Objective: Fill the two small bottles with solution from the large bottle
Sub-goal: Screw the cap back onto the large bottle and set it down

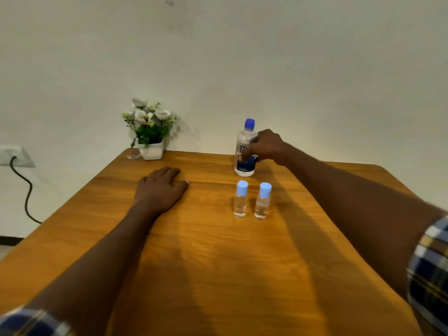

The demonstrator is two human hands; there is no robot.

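A person's right hand [268, 146] wraps its grip around the middle of a tall clear plastic large bottle [245, 151] with a dark blue cap and blue-and-white label, standing upright near the far edge of the orange-brown wooden worktop [218, 263], toward its far right corner. The left hand [161, 187] lies flat on the wood, fingers relaxed, holding nothing, well apart from the bottles. Just in front of the large bottle stand two small clear plastic bottles with pale blue caps, the left small bottle [240, 199] and the right small bottle [262, 201], side by side and close together, though whether they touch is unclear. The count: one large bottle, two small ones, all three capped. The large bottle looks partly full, so probably moderately heavy, with smooth walls that may flex under a squeeze; the labelled waist seems the surest hold. The small bottles appear light and easily toppled, best pinched at the body while the cap is turned. A white pot of artificial flowers [150, 132] sits at the far left corner
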